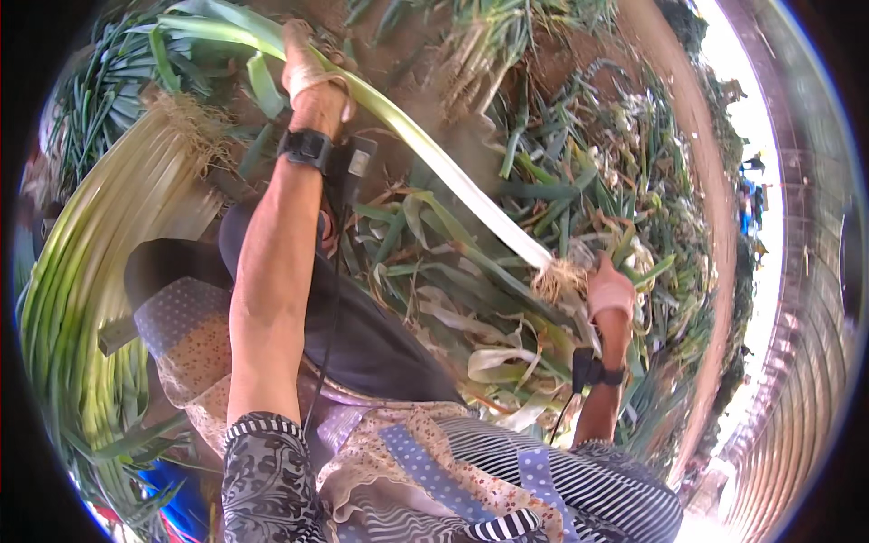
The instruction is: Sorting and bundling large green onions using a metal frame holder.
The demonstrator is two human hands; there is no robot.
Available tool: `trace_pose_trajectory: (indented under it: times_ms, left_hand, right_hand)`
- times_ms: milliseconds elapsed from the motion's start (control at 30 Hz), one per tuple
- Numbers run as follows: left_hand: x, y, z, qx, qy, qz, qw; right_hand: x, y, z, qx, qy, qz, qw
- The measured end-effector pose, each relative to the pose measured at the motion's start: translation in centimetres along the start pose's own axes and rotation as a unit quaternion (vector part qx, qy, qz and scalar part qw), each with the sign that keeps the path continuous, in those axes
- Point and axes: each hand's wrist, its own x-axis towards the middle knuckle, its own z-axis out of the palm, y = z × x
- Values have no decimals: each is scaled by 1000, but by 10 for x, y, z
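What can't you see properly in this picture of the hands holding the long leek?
Head view only:
- Left hand: its fingers are wrapped around the leek, hidden under a pale glove.
- Right hand: what its fingers do at the root end is hidden by the roots.
- The pile of leeks: blurred and bent near the left rim.
- Far figures at the right: too small.

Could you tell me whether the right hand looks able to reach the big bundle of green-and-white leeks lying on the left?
Probably not: the right hand is at the root end of the long leek, and the left forearm lies between it and the bundle.
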Motion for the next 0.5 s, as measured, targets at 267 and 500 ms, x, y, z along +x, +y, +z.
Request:
trace_pose_trajectory:
  times_ms: [267,500]
  left_hand:
    - [-9,-7,3,29,23,26,999]
    - [-6,5,-14,17,-17,35,999]
  right_hand:
    - [-41,-67,-25,191,179,-325,909]
    - [-26,-84,67,11,-45,-136,990]
